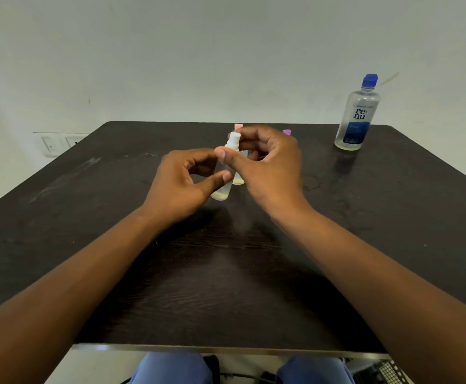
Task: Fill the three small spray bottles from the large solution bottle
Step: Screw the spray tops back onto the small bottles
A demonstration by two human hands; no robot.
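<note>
A small clear spray bottle (pixel 222 189) with a white spray head is tilted above the dark table (pixel 87 217), with a little liquid at its base. My left hand (pixel 182 184) holds its body between thumb and fingers. My right hand (pixel 268 164) pinches its white top. Behind them stands a second small bottle with a pink cap (pixel 238 126), mostly hidden. A third small bottle with a purple cap (pixel 286 132) peeks out behind my right hand. The large solution bottle (pixel 357 117), clear with a blue cap and blue label, stands upright at the far right.
A wall rises just behind the table's far edge, with a switch plate (pixel 60 144) low at the left. My knees in blue trousers (pixel 171 367) show under the near edge.
</note>
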